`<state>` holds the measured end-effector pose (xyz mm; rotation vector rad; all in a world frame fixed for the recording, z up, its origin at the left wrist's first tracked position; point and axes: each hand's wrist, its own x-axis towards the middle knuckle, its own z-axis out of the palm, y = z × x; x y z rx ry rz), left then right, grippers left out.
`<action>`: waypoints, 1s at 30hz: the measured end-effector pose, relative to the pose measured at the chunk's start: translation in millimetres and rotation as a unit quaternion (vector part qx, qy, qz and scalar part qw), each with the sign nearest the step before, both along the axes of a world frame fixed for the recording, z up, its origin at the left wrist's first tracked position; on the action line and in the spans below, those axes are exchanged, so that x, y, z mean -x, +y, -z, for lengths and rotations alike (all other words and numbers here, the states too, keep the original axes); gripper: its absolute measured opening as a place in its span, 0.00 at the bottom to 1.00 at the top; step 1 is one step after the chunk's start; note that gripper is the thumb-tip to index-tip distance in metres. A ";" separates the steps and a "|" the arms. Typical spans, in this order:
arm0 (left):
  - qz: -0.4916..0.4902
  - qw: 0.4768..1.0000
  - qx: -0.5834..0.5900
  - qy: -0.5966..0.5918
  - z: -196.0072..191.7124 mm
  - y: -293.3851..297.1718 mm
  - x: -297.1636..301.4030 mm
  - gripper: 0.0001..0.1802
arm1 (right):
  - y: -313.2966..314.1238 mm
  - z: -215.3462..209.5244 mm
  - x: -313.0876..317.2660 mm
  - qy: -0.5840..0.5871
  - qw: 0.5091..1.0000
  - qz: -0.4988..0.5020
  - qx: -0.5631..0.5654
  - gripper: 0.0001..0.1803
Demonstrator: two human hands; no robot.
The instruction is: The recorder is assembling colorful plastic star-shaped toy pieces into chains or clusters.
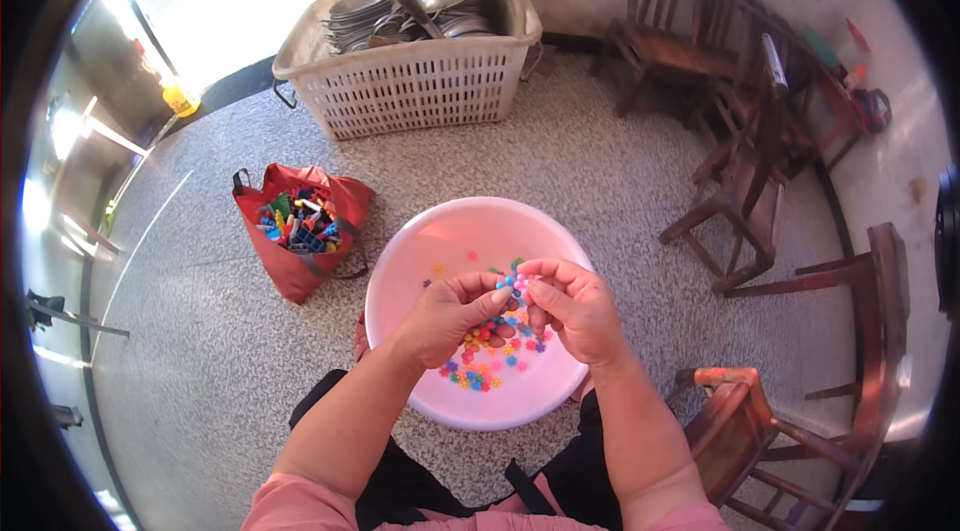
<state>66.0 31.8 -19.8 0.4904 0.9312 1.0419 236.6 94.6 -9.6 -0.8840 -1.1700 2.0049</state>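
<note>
Over a pink plastic basin point(415, 241), my two hands meet with small flower-shaped plastic pieces between them. My left hand point(455, 316) pinches a blue flower-shaped piece point(506, 283) between thumb and forefinger. Yellow and red pieces point(482, 335) show under its curled fingers; whether they are held or lie in the basin I cannot tell. My right hand point(578, 313) pinches a pink flower-shaped piece point(523, 284) right against the blue one. Loose flower-shaped pieces point(475, 378) in many colours are scattered over the basin's bottom, partly hidden by my hands.
Left of the basin stands a red bag point(290, 276) full of colourful plastic toy pieces. A white slatted basket point(410, 91) with metal dishes is by the back wall. Wooden chairs point(690, 56) line the right side, and an orange-topped wooden stool point(730, 411) is near my right arm.
</note>
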 end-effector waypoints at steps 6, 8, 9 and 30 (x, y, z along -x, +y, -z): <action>0.013 1.000 -0.008 0.012 5.5 -0.5 0.4 0.16 | 3.6 -1.4 -8.5 -0.048 0.997 -0.059 0.003 0.12; 0.019 1.000 -0.013 0.017 4.9 -0.1 0.5 0.16 | 4.4 0.5 -9.1 -0.021 0.999 -0.029 0.015 0.12; 0.024 0.999 -0.019 0.022 4.4 -0.1 0.4 0.17 | 4.5 1.0 -9.6 -0.022 0.999 -0.027 0.016 0.12; 0.045 0.988 -0.052 0.136 8.0 -2.7 2.5 0.18 | -0.5 5.3 -12.9 -0.137 0.978 -0.114 -0.112 0.12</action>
